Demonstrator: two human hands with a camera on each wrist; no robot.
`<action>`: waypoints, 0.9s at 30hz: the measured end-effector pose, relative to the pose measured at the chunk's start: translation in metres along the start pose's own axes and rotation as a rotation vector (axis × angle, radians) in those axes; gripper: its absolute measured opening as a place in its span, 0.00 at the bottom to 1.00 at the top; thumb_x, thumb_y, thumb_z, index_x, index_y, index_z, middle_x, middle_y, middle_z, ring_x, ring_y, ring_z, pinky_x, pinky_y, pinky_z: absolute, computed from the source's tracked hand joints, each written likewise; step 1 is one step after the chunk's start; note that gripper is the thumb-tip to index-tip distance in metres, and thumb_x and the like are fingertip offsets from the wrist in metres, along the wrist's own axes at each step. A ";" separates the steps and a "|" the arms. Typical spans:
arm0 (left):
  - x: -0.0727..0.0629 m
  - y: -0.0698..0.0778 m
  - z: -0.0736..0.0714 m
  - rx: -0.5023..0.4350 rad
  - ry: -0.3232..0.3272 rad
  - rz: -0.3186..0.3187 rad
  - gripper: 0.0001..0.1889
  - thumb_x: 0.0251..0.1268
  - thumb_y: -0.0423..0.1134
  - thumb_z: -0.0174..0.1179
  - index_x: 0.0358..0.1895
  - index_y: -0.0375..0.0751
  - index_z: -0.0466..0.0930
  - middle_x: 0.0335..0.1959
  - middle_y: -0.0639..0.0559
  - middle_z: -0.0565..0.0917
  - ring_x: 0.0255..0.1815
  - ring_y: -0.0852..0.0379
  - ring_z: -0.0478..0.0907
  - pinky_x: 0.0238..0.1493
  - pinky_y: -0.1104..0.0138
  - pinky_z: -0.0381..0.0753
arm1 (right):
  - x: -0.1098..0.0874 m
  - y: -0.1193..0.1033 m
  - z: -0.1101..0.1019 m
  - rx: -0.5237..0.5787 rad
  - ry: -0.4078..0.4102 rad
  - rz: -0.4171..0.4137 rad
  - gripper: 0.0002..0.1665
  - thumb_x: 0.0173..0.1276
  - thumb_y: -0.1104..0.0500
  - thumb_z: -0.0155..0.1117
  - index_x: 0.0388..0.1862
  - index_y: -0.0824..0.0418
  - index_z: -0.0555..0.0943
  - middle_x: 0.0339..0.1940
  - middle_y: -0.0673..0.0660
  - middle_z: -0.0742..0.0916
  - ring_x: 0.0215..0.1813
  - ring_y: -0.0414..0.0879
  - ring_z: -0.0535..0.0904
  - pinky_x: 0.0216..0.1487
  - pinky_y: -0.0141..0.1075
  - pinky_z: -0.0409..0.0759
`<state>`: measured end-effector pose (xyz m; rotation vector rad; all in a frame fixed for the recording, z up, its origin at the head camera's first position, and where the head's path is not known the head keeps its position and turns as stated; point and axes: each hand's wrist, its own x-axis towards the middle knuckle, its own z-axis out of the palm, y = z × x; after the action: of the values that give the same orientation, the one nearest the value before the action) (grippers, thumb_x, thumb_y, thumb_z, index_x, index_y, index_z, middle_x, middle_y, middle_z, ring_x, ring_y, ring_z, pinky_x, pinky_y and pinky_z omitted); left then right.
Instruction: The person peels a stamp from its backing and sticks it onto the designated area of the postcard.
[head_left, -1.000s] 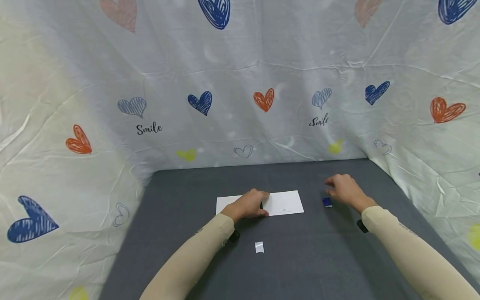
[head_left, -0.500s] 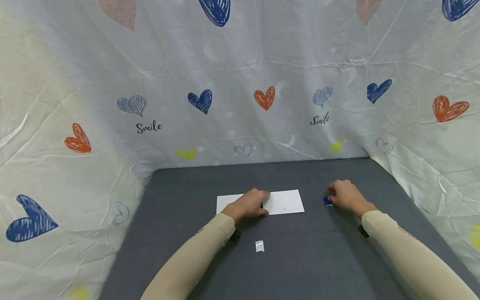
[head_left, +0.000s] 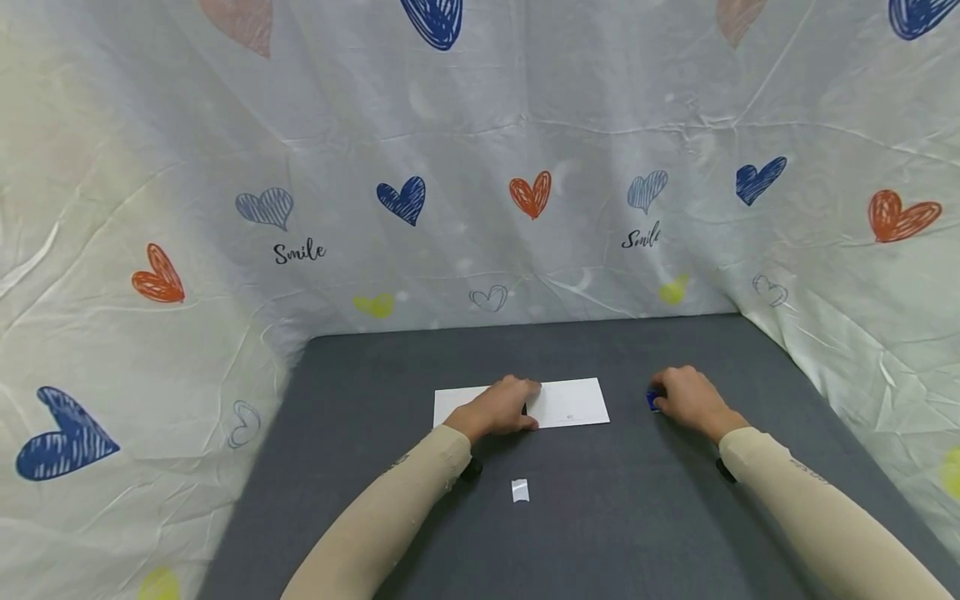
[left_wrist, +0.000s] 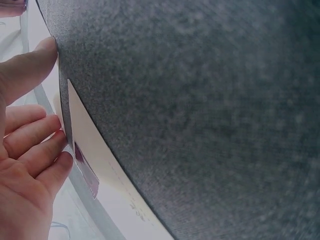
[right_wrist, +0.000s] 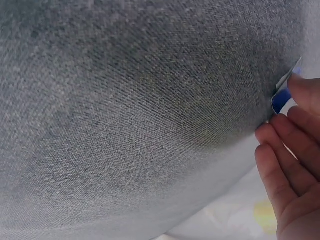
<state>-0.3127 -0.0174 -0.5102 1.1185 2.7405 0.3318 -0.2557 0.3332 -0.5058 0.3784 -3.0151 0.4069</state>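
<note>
My left hand rests on flat white paper, thumb and fingers spread apart. In the left wrist view, a dark strip of cloth shows between one white piece under the thumb and a second white piece, which bears a dark purple rectangle and faint small print. Over to the right, my right hand pinches a small, thin blue piece with a pale edge between thumb and fingertips. One edge of it tilts up from the cloth, and the thumb covers part of it.
Nearer me lies a small shiny white piece on the dark grey cloth-covered table. A pale curtain printed with hearts hangs behind the table and along both sides.
My right hand has come down onto the small blue piece, and its fingers have closed on it. The left hand stays in place on the white paper.
</note>
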 end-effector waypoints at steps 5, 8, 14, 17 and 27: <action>0.000 0.000 0.000 -0.010 0.000 -0.015 0.34 0.71 0.45 0.77 0.75 0.35 0.78 0.66 0.40 0.87 0.59 0.50 0.86 0.61 0.57 0.86 | 0.000 -0.003 0.002 -0.035 0.028 -0.010 0.09 0.67 0.67 0.76 0.46 0.67 0.92 0.43 0.64 0.94 0.45 0.62 0.91 0.49 0.59 0.88; -0.001 0.000 -0.001 -0.018 -0.005 -0.020 0.35 0.71 0.45 0.77 0.75 0.34 0.78 0.67 0.40 0.87 0.59 0.50 0.86 0.62 0.57 0.86 | 0.001 -0.003 0.003 -0.037 0.040 -0.009 0.08 0.67 0.67 0.76 0.44 0.66 0.91 0.42 0.63 0.94 0.44 0.61 0.91 0.49 0.59 0.88; -0.001 0.000 -0.002 -0.021 -0.004 -0.015 0.34 0.70 0.44 0.78 0.74 0.34 0.78 0.66 0.39 0.87 0.58 0.50 0.86 0.60 0.57 0.86 | 0.001 -0.003 0.005 -0.019 0.051 -0.012 0.07 0.67 0.68 0.76 0.43 0.67 0.91 0.41 0.63 0.93 0.43 0.60 0.91 0.49 0.59 0.88; -0.001 0.000 -0.001 -0.019 -0.002 -0.010 0.34 0.70 0.44 0.78 0.74 0.34 0.79 0.65 0.40 0.87 0.57 0.51 0.86 0.59 0.57 0.86 | 0.000 -0.004 0.005 -0.018 0.058 -0.019 0.07 0.66 0.68 0.76 0.43 0.67 0.91 0.41 0.63 0.93 0.43 0.59 0.90 0.49 0.59 0.88; -0.002 0.000 0.000 -0.020 0.000 -0.009 0.34 0.70 0.43 0.78 0.74 0.34 0.78 0.66 0.39 0.87 0.59 0.50 0.86 0.61 0.57 0.86 | -0.002 -0.005 0.004 -0.042 0.056 -0.039 0.06 0.64 0.69 0.77 0.39 0.65 0.90 0.38 0.61 0.90 0.43 0.59 0.89 0.48 0.58 0.87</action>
<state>-0.3111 -0.0183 -0.5105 1.1014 2.7354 0.3570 -0.2529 0.3283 -0.5083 0.4148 -2.9518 0.3447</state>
